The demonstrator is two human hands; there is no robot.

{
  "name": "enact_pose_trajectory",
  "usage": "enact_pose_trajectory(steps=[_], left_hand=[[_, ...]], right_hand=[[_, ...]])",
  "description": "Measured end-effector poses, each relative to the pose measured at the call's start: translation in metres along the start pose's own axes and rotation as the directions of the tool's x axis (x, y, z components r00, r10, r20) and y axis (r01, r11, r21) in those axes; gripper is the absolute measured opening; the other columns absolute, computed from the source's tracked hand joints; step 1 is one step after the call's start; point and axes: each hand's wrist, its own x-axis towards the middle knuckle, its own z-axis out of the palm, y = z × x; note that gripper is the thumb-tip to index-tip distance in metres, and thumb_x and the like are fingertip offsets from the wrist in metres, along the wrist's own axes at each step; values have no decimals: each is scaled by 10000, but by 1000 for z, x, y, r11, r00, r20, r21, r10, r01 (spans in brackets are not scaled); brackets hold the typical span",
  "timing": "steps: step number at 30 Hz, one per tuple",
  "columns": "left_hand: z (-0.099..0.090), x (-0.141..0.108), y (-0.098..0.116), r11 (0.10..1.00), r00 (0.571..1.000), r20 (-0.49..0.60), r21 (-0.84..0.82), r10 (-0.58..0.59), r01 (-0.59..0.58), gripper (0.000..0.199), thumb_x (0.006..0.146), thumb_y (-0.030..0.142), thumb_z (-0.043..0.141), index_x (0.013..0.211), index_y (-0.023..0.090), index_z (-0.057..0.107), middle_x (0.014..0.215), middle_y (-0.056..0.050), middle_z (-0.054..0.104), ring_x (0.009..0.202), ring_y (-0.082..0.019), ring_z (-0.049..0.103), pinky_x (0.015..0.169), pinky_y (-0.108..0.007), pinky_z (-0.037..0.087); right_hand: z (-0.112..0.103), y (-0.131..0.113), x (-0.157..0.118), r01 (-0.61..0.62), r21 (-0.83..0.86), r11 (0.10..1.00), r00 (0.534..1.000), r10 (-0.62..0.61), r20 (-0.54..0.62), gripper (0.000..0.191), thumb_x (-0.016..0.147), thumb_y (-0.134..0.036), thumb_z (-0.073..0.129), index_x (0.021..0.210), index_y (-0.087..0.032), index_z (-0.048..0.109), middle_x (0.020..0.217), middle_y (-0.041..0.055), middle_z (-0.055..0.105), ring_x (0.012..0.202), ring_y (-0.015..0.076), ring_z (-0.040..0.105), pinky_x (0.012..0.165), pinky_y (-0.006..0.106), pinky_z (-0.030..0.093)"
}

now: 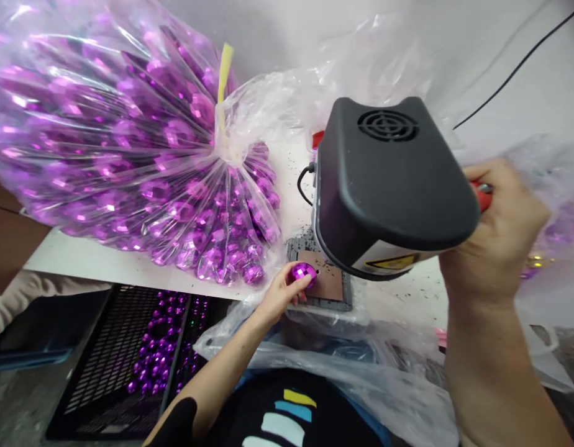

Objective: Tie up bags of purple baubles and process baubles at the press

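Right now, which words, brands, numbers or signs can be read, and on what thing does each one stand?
No words, brands or numbers can be read.
Black device: yellow warning sign with black edging; anything smaller is unreadable.
Black shirt: stripes, no letters visible.

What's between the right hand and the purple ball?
The black machine housing, with its yellow warning label, lies between the right hand and the ball in the head view.

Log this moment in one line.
left hand: holds purple ball at brown pad | right hand: on red handle of black machine | bag: tied | crate: below table
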Motion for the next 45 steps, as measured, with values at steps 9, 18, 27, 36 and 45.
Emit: enact_pose_trajectory(steps=[9,18,27,36,45], left_hand=[[3,32,-8,896,955,-49,364,291,-254,406,853,450,677,1169,196,656,1077,-50,710,953,-191,649,863,-319,514],[8,33,-11,509,821,152,719,550,-474,384,896,387,656,1213,176,606,1206,-116,671,1137,-253,617,1020,-428,479],[14,31,-14,466,851,246,750,464,-470,368,915,331,603,1256,194,575,1321,-114,606,1291,-264,519,1147,-490,362],[19,30,-8,448,869,269,771,415,-453,460,920,356,577,1333,179,482,1337,-143,569,1336,-290,472,1234,-575,139],[19,35,-20,469,859,192,771,474,-431,448,878,426,628,1260,216,522,1216,-117,625,1230,-318,550,1195,-623,227]], right_hand=[[0,-5,1,40,31,999,999,-41,32,298,906,-404,538,773,-138,541,630,-47,433,595,29,364,592,216,283],[0,-6,0,39,14,999,999,-39,36,345,917,-450,518,764,-142,537,604,-47,386,585,35,337,587,216,278],[-1,-4,1,9,-2,1000,1000,-9,21,297,873,-420,574,774,-141,585,648,-42,502,591,31,405,579,206,305],[0,-3,-1,55,7,998,998,-55,-1,191,865,-323,583,815,-144,631,649,-51,532,577,17,414,567,176,312],[-2,-4,-1,41,-31,999,999,-41,1,281,888,-412,556,824,-151,639,715,-28,585,618,48,469,592,201,357]])
